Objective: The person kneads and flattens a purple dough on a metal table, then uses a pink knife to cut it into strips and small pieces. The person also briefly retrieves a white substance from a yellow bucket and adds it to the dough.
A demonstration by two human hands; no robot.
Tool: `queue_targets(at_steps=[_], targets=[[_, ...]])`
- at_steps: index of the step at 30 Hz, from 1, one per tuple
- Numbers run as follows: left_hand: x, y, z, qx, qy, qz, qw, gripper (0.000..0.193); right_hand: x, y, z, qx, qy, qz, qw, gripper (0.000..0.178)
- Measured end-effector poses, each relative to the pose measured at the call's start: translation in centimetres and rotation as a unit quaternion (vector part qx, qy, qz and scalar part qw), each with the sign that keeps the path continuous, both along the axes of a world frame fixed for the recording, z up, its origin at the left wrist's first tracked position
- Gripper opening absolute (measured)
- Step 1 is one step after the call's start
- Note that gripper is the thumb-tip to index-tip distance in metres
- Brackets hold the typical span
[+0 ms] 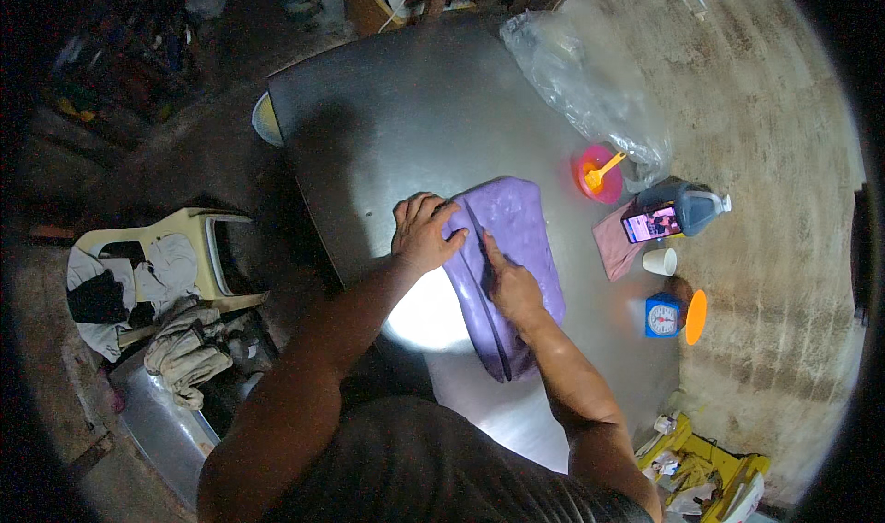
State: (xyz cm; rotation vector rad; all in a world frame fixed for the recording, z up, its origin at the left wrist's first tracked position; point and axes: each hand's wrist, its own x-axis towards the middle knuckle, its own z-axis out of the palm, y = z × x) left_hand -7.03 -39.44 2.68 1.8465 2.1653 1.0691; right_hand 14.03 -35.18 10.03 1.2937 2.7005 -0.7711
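Observation:
A thick slab of smooth purple dough [524, 219] lies on the metal table [415, 90]. A long dark cut line runs down its left part and separates a narrow strip along that side. My right hand [513, 288] is closed around a knife [473, 215], its index finger stretched along the back of the blade. The blade sits in the dough near the slab's far edge; the handle is hidden in my palm. My left hand [426, 233] rests on the strip's far left end, with thumb and fingers apart, close beside the blade.
Along the table's right side stand a pink bowl [587, 175] with an orange scoop, a phone [650, 223] against a dark jug [698, 211], a white cup [660, 261] and a blue dial scale [662, 316]. Clear plastic sheeting [590, 85] lies beyond. A chair [198, 256] with cloths stands left.

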Motion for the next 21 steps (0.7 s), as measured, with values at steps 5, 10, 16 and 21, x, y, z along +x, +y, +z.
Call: queue_targets(at_steps=[5,10,16,21], targets=[[-0.2,0.9,0.6,0.022,-0.020,0.018,0.999,0.047,-5.9,2.5,1.7,-0.024,-0.072,-0.040,0.996,0.073],[0.0,1.0,0.0,0.047,-0.011,0.012,0.999,0.043,-2.7,0.8,0.8,0.010,-0.062,-0.018,0.998,0.074],[-0.5,1.5,-2.1,0.082,-0.009,0.002,0.997,0.041,-4.4,1.8,0.8,-0.035,-0.068,-0.043,0.996,0.079],[-0.5,2.0,-4.1,0.066,-0.033,0.030,0.997,0.035,8.0,-6.3,0.6,-0.029,-0.077,-0.021,0.996,0.080]])
